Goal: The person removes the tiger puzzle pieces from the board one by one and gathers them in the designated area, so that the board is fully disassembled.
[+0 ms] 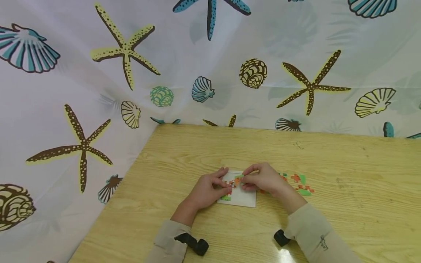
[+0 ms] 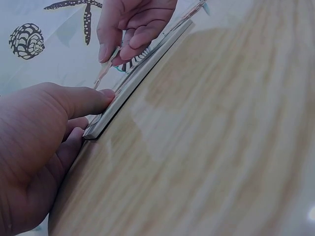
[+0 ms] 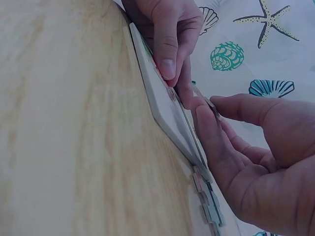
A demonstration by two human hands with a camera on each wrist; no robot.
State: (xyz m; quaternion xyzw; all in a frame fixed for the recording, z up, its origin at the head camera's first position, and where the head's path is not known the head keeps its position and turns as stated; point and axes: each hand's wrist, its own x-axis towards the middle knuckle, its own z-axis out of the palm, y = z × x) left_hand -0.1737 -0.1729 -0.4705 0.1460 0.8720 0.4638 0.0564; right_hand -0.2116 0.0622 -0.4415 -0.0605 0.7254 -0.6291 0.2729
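Note:
A white puzzle board lies on the wooden table, with orange and green jigsaw pieces fitted along its left side. My left hand rests over that side, its thumb pressing down on the pieces and other fingers near the board's edge. Above the upper part of the board, my right hand pinches an orange-and-green jigsaw piece between thumb and fingertips. The right wrist view catches this piece edge-on, tilted over the board, with a left fingertip close to it.
Loose jigsaw pieces lie on the table right of the board, some partly hidden by the right hand and forearm. A white cloth printed with shells and starfish hangs along the back and left of the table.

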